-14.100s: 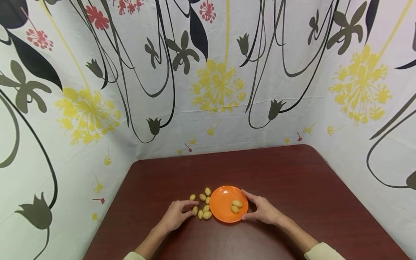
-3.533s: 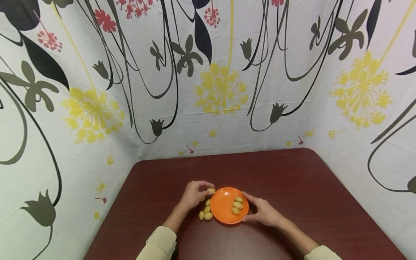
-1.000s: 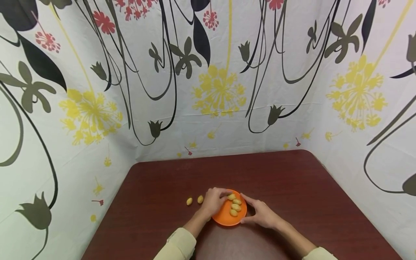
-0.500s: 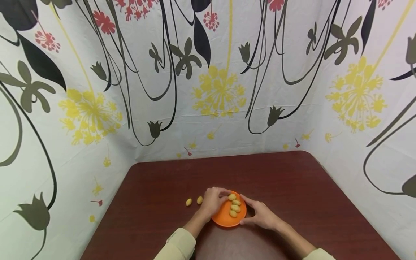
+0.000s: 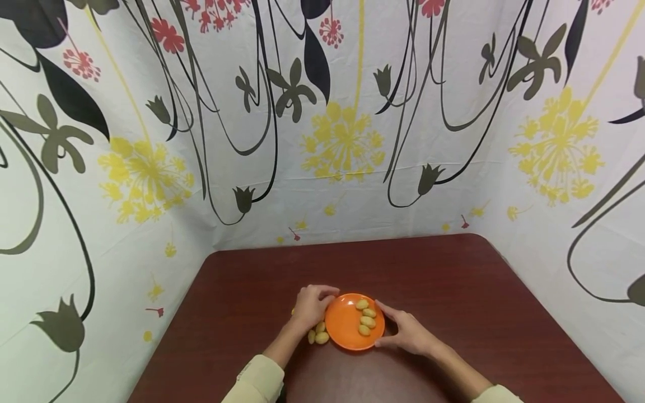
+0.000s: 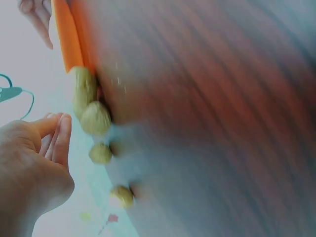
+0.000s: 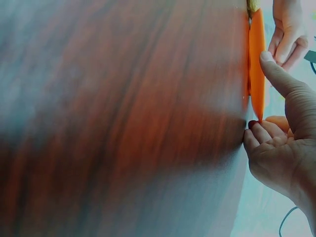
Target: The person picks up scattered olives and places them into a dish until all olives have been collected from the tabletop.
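Note:
An orange plate (image 5: 344, 327) sits on the table with several small yellow-green oval fruits (image 5: 368, 322) in a row on its right half. My right hand (image 5: 410, 333) holds the plate's right rim, thumb at the near side and fingers farther back. Past the plate's left edge, my left hand (image 5: 309, 306) hovers with bent fingers, thumb and fingertips close together and nothing between them. Loose fruits of the same kind (image 5: 322, 338) lie on the table beside the plate, some hidden under that hand. In the left wrist view, a line of loose fruits (image 6: 96, 118) runs out from the plate.
The dark red-brown table (image 5: 428, 274) has rounded far corners. White cloth (image 5: 282, 212) printed with flowers stands close around its back and sides.
My left hand has moved left off the plate, leaving a fourth fruit there. Earlier it reached among the loose fruits, when fewer lay on the plate. The right hand stays at the rim.

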Action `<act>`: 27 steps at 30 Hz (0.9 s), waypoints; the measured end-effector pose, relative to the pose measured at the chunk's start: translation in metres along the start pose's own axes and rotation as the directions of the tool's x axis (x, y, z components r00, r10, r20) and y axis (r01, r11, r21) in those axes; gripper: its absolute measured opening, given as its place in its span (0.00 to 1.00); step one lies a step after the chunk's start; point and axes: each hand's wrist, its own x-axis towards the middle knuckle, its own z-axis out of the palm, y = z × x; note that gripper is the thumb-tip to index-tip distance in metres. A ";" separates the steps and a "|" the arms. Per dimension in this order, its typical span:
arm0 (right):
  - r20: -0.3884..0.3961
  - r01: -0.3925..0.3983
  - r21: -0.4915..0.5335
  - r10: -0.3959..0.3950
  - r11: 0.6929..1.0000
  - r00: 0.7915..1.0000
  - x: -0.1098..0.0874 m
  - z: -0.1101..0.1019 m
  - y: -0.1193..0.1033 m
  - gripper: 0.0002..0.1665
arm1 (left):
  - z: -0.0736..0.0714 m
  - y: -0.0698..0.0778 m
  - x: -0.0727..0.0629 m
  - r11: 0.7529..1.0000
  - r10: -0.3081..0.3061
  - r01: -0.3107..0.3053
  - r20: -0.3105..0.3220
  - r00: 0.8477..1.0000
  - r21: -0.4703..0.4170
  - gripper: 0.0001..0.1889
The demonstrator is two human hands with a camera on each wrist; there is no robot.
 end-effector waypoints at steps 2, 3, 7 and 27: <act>0.002 0.002 -0.003 -0.002 1.000 1.000 0.000 0.000 0.000 0.61 | -0.008 -0.005 -0.003 1.000 0.003 -0.003 -0.002 1.000 0.013 0.11; 0.002 0.000 -0.005 0.000 1.000 1.000 0.000 0.000 -0.001 0.61 | -0.011 -0.007 -0.004 1.000 0.000 0.000 -0.002 1.000 0.011 0.11; 0.002 0.000 -0.015 0.000 1.000 1.000 0.000 0.000 0.000 0.61 | -0.024 -0.016 -0.011 1.000 -0.012 0.012 0.004 1.000 0.005 0.12; 0.000 0.006 -0.031 -0.006 0.999 1.000 0.001 0.000 0.000 0.60 | -0.034 -0.035 -0.032 0.999 -0.010 0.009 0.017 1.000 0.045 0.18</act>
